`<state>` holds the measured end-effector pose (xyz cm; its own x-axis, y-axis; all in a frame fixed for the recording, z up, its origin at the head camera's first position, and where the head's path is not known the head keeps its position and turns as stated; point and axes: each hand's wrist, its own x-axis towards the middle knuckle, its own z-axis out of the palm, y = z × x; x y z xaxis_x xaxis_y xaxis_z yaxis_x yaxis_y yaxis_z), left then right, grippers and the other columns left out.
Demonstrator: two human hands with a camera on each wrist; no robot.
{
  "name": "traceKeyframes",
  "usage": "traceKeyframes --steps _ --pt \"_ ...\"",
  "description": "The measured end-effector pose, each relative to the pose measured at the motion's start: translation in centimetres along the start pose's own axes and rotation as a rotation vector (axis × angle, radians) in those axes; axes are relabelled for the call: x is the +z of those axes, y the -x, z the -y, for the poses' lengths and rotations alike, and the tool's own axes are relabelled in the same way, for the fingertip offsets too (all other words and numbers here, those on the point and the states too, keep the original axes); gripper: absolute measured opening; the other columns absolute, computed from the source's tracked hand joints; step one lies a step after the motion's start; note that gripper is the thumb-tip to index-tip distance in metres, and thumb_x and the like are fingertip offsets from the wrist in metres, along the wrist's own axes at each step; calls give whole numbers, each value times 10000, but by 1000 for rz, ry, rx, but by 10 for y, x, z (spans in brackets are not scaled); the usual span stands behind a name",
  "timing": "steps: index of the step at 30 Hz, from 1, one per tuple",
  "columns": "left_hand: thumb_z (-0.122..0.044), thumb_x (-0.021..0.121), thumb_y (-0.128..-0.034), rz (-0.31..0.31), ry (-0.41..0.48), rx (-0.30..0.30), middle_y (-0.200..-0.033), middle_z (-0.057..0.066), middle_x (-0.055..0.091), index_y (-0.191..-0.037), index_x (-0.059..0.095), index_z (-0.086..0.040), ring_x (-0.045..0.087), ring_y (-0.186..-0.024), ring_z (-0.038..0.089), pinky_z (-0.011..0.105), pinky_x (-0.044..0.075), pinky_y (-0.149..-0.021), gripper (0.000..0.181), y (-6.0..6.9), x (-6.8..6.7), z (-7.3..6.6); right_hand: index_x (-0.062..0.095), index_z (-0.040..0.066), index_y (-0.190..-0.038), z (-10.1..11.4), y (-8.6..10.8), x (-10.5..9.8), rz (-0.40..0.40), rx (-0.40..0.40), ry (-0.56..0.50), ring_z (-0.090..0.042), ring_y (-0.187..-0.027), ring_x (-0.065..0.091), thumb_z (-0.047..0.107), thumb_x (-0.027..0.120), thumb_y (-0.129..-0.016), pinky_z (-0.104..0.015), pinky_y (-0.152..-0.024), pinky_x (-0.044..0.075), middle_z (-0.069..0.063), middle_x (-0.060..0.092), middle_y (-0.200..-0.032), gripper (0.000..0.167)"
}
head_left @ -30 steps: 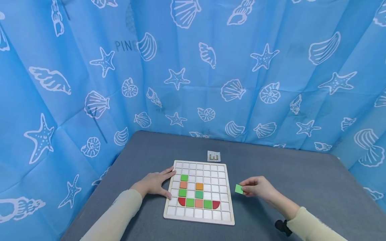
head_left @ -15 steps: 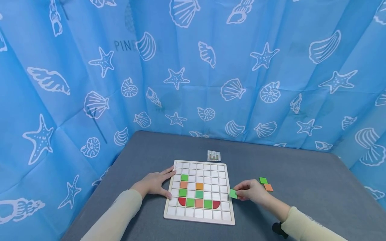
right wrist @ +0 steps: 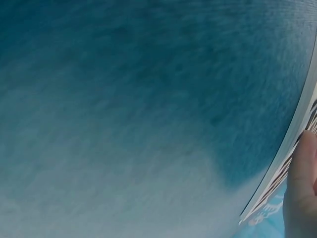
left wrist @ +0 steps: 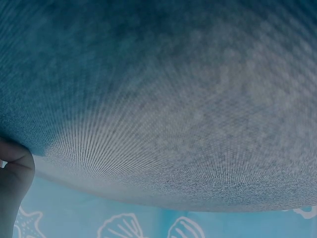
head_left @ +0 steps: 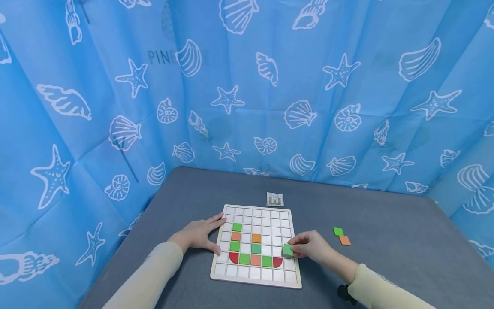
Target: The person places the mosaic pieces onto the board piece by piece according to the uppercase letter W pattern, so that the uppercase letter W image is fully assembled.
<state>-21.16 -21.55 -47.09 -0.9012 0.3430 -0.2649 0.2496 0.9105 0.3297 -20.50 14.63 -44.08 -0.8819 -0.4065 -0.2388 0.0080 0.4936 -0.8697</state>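
Observation:
A white gridded board point(head_left: 227, 275) lies on the grey table, with green, orange and red tiles set in some of its squares. Along its left edge rests my left hand point(head_left: 197, 235), fingers spread and touching the frame. My right hand point(head_left: 314, 246) pinches a green square tile point(head_left: 287, 250) between thumb and fingers, over the board's right side, just above and right of the right-hand red quarter-round tile point(head_left: 278, 262). In the left wrist view only part of the left hand point(left wrist: 16, 178) shows; the right wrist view catches the right hand point(right wrist: 301, 183) beside the board's edge.
On the table to the right lie a loose green tile point(head_left: 338, 231) and an orange tile point(head_left: 345, 240), corners touching. A small pattern card point(head_left: 275, 199) sits behind the board. A blue shell-print curtain point(head_left: 247, 86) hangs behind the table.
My right hand has moved left with the green tile, from beside the board to over its right columns. The two loose tiles have come into sight. The left hand stays put.

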Motion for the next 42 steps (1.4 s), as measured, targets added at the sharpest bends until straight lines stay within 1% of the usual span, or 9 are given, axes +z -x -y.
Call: traceKeyframes --steps 4,9,14,20,25,32,38,42 --pt "-641 743 -725 -2 -2 4 -1609 -70 194 -1548 291 -258 352 -1375 368 539 326 -1054 1014 -2 -1 0 707 -82 -986 0 -4 7 -4 -17 23 -149 -717 634 -30 655 -888 -340 -649 553 -34 677 -813 122" --pt "-648 739 -723 -4 -13 13 -1610 -66 191 -1549 288 -257 352 -1375 368 541 328 -1052 1019 -3 -2 0 723 -48 -963 0 -9 15 -41 -7 41 -136 -646 554 -18 671 -880 -310 -586 489 -18 658 -776 103" --pt "-644 738 -729 -6 -15 24 -1611 -59 189 -1549 289 -248 351 -1377 368 543 320 -1056 1016 -3 -2 1 724 -43 -948 2 -12 20 -63 -15 42 -145 -640 538 -25 670 -876 -299 -569 461 -31 651 -770 92" --pt "-635 744 -729 -7 -19 24 -1612 -51 186 -1549 292 -235 352 -1374 376 544 316 -1058 1017 -2 -3 0 728 -48 -942 3 -14 24 -64 -23 57 -146 -678 536 -36 671 -869 -292 -589 459 -26 654 -803 93" --pt "-646 737 -728 -7 -20 22 -1612 -61 185 -1549 291 -247 355 -1373 371 540 325 -1054 1015 -3 -3 1 731 -37 -938 3 -15 27 -75 2 59 -140 -706 545 -53 672 -861 -294 -627 479 -28 653 -813 98" --pt "-641 742 -725 -4 -11 15 -1611 -61 190 -1548 293 -250 348 -1379 364 543 321 -1056 1017 -2 -1 0 724 -37 -946 6 -13 30 -77 32 53 -146 -726 532 -49 663 -869 -299 -633 469 -31 635 -812 100" --pt "-623 759 -717 -19 -16 26 -1609 -15 205 -1544 306 -206 362 -1364 393 566 307 -1054 1031 1 -1 -1 724 -43 -968 8 -12 30 -77 50 44 -157 -762 524 -44 660 -872 -305 -650 466 -42 620 -831 115" --pt "-634 751 -718 -19 -16 21 -1609 -27 202 -1546 301 -214 359 -1366 390 563 304 -1058 1031 2 0 0 719 -50 -978 7 -11 28 -81 57 32 -158 -759 533 -34 670 -866 -314 -659 476 -47 619 -832 123"
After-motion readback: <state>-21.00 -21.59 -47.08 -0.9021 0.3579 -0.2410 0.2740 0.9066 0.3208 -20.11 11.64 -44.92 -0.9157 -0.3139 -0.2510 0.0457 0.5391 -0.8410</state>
